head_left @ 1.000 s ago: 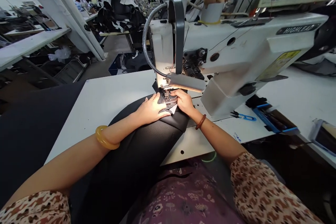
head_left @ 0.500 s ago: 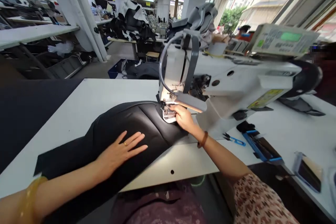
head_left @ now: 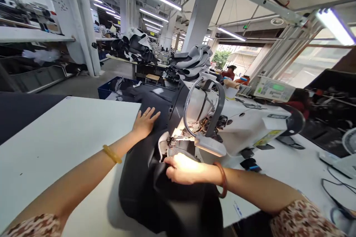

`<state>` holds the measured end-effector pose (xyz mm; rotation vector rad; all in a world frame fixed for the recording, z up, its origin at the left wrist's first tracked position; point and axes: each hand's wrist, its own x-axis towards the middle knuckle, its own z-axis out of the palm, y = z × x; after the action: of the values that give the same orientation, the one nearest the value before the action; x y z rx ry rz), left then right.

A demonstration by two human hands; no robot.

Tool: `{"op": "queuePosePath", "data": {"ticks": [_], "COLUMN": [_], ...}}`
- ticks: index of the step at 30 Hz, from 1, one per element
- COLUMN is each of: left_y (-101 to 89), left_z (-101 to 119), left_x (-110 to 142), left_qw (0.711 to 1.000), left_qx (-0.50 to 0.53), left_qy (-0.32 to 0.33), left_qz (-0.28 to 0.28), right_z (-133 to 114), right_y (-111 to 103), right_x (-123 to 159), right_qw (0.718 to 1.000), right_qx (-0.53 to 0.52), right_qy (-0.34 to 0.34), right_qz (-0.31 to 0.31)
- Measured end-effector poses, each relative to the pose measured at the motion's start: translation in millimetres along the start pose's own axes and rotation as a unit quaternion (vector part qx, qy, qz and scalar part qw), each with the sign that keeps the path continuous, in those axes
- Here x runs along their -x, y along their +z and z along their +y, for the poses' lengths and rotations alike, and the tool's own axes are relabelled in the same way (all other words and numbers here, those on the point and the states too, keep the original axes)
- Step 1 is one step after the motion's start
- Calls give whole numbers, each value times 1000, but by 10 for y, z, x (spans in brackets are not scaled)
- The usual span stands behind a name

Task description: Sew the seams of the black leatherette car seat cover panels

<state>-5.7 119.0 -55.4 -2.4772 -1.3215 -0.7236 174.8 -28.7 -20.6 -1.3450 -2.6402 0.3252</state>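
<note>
A black leather-like piece (head_left: pixel 155 192) lies across the white table (head_left: pixel 63 137) and runs under the sewing machine (head_left: pixel 236 122). My left hand (head_left: pixel 144 120) lies flat on its far part, fingers stretched out, left of the machine head. My right hand (head_left: pixel 182 168) is closed on a fold of the piece just in front of the lit needle area (head_left: pixel 174 142). A yellow bangle (head_left: pixel 111 153) is on my left wrist, a brown one (head_left: pixel 221 179) on my right.
A gooseneck lamp (head_left: pixel 210 144) hangs over the needle. The machine's control panel (head_left: pixel 274 89) stands at the back right. A blue bin (head_left: pixel 111 88) and stacks of black and white pieces (head_left: pixel 133 46) lie beyond the table. People sit in the distance (head_left: pixel 229 71).
The view has tilted up. My left hand moved from the near part of the black piece to its far end. My right hand drew back from the needle and gripped a fold; the piece now hangs over the near edge.
</note>
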Motion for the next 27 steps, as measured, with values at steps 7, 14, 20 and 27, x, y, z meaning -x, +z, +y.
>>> {"op": "queuePosePath", "data": {"ticks": [7,14,20,27], "left_y": [-471,-825,-905,-662], "left_z": [429,386,283,698], "left_x": [752,640,314,280], "left_qw": [915,904,931,936], "left_qx": [82,-12,-43,-36], "left_qy": [395,389,348,350], "left_qz": [-18,-178,-104,0], "right_z": [-115,-35,169,629], "right_y": [-192,-75,189,256], "right_x": [73,68,85,422], "right_qw": [999,986,977,947], "right_qx": [-25,-27,-47,133], "right_qy": [-1,-126,-115,-201], "right_qz": [-44,110,172,211]}}
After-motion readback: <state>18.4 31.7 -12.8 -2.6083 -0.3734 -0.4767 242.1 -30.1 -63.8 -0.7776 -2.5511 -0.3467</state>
